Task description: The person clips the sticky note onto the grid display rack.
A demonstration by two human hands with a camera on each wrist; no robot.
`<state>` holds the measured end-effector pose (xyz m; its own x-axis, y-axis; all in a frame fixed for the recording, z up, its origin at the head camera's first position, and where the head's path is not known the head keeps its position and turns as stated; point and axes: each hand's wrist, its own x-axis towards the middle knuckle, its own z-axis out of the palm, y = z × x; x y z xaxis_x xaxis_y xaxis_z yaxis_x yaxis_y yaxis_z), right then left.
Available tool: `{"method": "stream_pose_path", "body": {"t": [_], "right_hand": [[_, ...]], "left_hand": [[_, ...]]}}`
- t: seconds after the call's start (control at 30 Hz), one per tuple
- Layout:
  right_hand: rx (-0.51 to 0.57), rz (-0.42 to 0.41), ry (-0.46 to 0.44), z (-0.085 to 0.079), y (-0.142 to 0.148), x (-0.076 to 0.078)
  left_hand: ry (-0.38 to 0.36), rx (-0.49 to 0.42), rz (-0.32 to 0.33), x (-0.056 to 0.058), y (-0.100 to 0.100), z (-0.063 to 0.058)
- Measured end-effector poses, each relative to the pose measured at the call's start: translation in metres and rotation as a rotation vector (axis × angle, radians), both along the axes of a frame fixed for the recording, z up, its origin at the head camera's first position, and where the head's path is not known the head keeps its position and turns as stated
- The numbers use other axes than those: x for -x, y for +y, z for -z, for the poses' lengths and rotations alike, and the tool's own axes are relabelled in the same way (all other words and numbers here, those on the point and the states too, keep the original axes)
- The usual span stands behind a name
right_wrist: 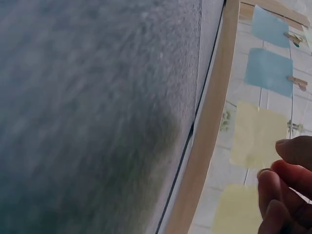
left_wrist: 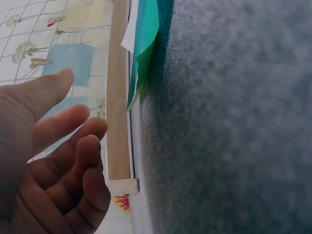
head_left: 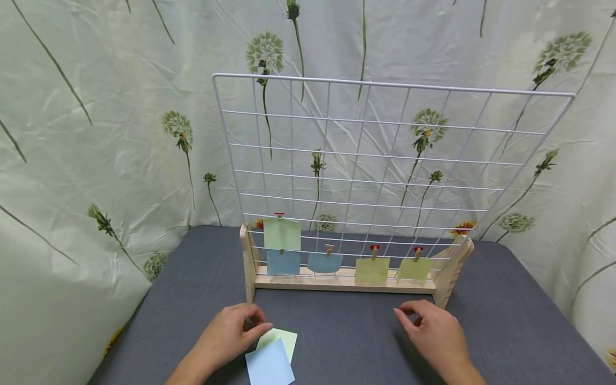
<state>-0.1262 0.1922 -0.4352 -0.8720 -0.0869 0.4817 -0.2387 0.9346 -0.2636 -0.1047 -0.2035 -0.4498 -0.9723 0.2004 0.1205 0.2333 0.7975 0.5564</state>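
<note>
My left hand (head_left: pixel 233 331) hovers at the front left beside two loose paper squares, its fingers loosely curled and holding nothing. The blue square (head_left: pixel 270 363) overlaps the pale green square (head_left: pixel 284 339) on the table; in the left wrist view the loose papers (left_wrist: pixel 146 44) show curled edges. To the right, my right hand (head_left: pixel 435 334) is held in front of the rack, fingers loosely bent, with nothing between thumb and fingertips. A white wire grid (head_left: pixel 380 156) stands in a wooden base (head_left: pixel 346 284). Small clothespins hold a green note (head_left: pixel 282 235), blue notes (head_left: pixel 324 262) and yellow notes (head_left: pixel 372 271) on its lower wires.
A dark grey cloth covers the table (head_left: pixel 337 331). Behind the grid hangs a pale curtain (head_left: pixel 120 107) printed with dandelions. The base's wooden end pieces (head_left: pixel 452 272) stick out toward the front at both sides.
</note>
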Motion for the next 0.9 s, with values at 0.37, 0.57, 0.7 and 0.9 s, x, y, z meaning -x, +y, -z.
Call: {"method": "stream_pose_path", "body": {"t": [0.37,0.57,0.7,0.9], "right_hand": [[-0.04,0.105,-0.409,-0.012,0.026,-0.005],[-0.081,0.103,-0.459,-0.013,0.04,-0.005],[-0.129,0.095,-0.515,-0.012,0.049,-0.004],[-0.196,0.075,-0.616,-0.01,0.062,-0.004]], "left_hand": [[-0.016,0.019,0.071,-0.005,-0.009,0.002],[-0.121,0.067,0.05,-0.006,-0.011,0.001],[-0.156,0.098,0.052,-0.007,-0.014,0.0],[-0.221,0.125,0.056,-0.009,-0.017,0.0]]}}
